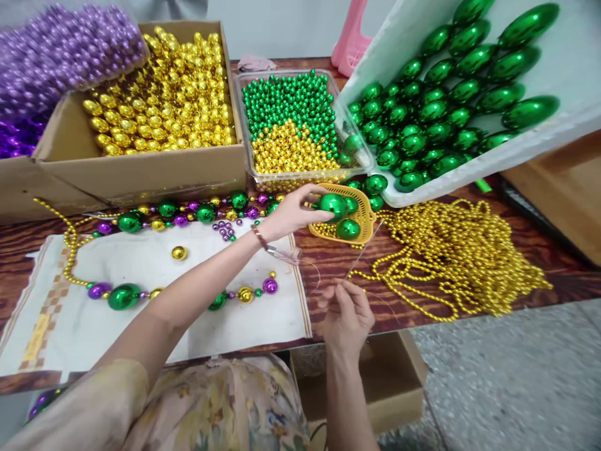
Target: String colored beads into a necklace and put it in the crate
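My left hand [297,212] reaches over a small yellow plastic basket [321,234], its fingers and thumb closed around a large shiny green bead [334,205]. Another green bead [348,229] lies in the basket with small gold beads. Close to the table's front edge, my right hand [348,313] pinches a long thin needle [360,254] that points up and away. A fine thread runs near its fingertips. On the white cloth [263,322] lies a partly strung bead necklace [124,296], some of it hidden behind my left arm.
Behind stand a carton of gold beads [164,100], a clear tub of green and gold beads [288,125] and a white foam box of large green beads [436,106]. Gold bead strands [469,257] are heaped at right. One loose gold bead [179,252] sits on the cloth.
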Tool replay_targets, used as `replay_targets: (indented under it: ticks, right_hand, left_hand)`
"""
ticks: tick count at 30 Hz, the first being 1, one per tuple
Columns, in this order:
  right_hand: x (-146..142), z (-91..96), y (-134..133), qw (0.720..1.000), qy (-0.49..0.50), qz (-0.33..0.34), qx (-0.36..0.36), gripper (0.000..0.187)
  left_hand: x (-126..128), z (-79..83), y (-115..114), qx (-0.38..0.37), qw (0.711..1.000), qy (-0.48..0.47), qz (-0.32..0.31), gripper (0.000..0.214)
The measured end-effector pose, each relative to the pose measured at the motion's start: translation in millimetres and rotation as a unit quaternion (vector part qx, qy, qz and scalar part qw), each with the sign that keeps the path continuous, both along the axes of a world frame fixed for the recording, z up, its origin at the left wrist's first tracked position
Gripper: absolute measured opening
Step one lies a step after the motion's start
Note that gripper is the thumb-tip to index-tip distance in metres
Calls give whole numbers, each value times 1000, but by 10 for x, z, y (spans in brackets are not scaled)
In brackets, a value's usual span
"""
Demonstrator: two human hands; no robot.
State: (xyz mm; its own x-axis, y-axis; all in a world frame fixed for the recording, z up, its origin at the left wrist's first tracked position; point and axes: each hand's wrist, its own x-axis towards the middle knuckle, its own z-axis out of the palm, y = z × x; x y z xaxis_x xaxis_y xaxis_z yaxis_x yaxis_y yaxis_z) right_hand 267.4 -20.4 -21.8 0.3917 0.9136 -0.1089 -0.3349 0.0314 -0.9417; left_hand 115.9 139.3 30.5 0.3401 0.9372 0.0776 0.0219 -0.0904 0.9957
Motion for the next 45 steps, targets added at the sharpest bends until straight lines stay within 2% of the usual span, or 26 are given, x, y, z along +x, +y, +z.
replay_targets:
  ticks: [2, 4, 8, 10, 11, 14, 17, 19, 24, 29, 34, 45]
  right_hand:
    - [-32, 16, 36, 1000, -14, 24, 9, 13]
    - [-107, 3, 39, 996, -39, 76, 8, 12]
    - [-284, -59, -30, 978, -87, 190, -4, 13]
    - [-324, -82, -61, 976, -95, 196, -10, 14]
    - [-327, -90, -71, 976, -97, 192, -12, 13]
    - [-288, -110, -82, 977, -102, 186, -16, 13]
    - [-240, -148, -101, 975, -114, 188, -33, 15]
    - [-229, -190, -131, 972, -127, 191, -50, 17]
    - [-277, -278, -229, 961, -141, 223, -78, 18]
    - [-342, -215, -309, 963, -151, 216, -59, 15]
    - [-412, -96, -366, 941, -198, 274, 4, 16]
    - [-463, -114, -406, 915, -263, 303, 44, 20]
  left_hand:
    - [-270, 54, -226, -96, 986, -133, -7, 41]
    - [-541, 38, -499, -180, 959, -218, -3, 38]
    - [-1015, -108, -970, -308, 889, -321, 111, 27]
    - [-1200, -155, -1087, -313, 866, -349, 174, 24]
    - [-1275, -164, -1116, -303, 864, -352, 195, 23]
    - [-1420, -152, -1130, -271, 875, -338, 215, 24]
    - [-1448, -134, -1112, -260, 887, -319, 213, 26]
    - [-1418, -131, -1100, -268, 884, -319, 212, 28]
    - [-1287, -136, -1042, -259, 889, -337, 173, 32]
    - [-1135, -229, -944, -267, 900, -295, 175, 34]
    - [-1035, -323, -892, -320, 872, -318, 191, 40]
    - [-1036, -257, -859, -409, 792, -406, 200, 39]
